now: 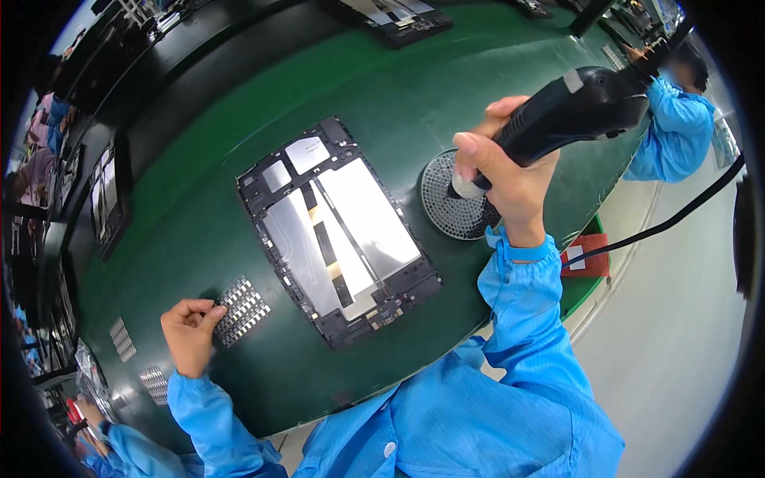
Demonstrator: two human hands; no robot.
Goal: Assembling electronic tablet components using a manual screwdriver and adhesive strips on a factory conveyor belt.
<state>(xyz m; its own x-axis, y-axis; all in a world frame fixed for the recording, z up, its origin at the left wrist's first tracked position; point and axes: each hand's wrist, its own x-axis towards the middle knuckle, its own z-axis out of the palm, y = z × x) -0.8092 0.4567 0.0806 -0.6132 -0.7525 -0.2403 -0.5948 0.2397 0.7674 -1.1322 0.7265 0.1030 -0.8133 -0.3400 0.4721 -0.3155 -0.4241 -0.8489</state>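
My right hand (519, 182) is closed round a black electric screwdriver (570, 115), held tilted with its pale nose end down over a round dish (443, 199). The dish is full of small holes, with dark bits, probably screws, in part of it; the driver's very tip is hard to make out. My left hand (190, 328) pinches the near-left edge of a flat sheet of small silver and black parts (245, 309), lying at the table or just above it. Between my hands lies an opened tablet-like device (370, 215), with silver plates, a black frame and a ribbon strip.
Two smaller part sheets (123, 339) lie at the left on the green table (398, 88). More opened devices (398, 20) stand on the dark shelf (199, 60) beyond. A black cable (677, 223) hangs right, near a green bin (586, 295). Co-workers (677, 131) sit at both sides.
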